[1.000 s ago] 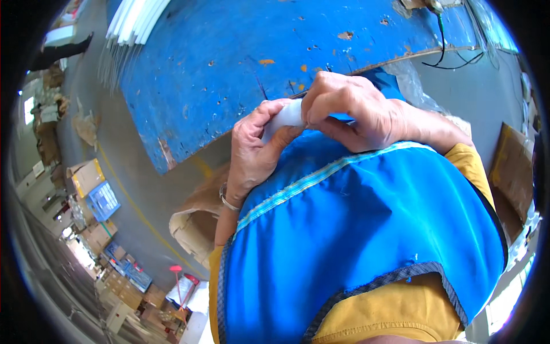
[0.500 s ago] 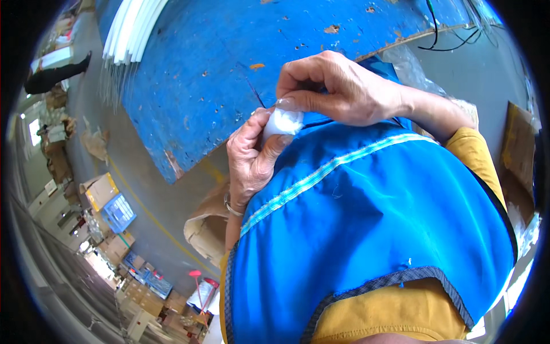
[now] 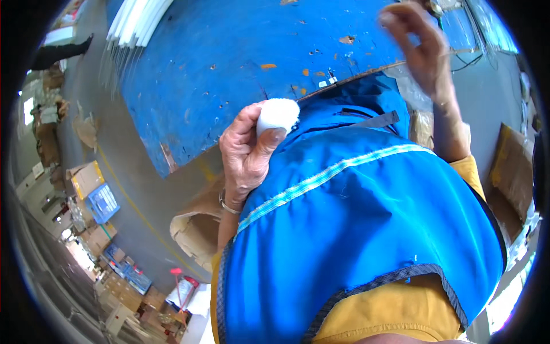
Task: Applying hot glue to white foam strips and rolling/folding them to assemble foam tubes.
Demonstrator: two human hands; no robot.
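The left hand [image 3: 246, 152] pinches a small white, soft-looking foam-like piece [image 3: 277, 113] between thumb and fingers, close to the blue apron [image 3: 366, 229]. It seems light and squashable; gentle side grips suit it. The right hand [image 3: 421, 49] is raised, loosely open, empty, above the worn blue counter [image 3: 229, 63].

A blue worktop [image 3: 229, 74] fills the upper part of the view, its paint chipped in small orange and pale spots — worn bare along the near edge. A bundle of long white strips [image 3: 137, 23] lies on its far left corner, overhanging it. Black cables [image 3: 481, 51] trail across the right end. Grey floor [image 3: 132, 189] lies beside it, crossed by a yellow line.
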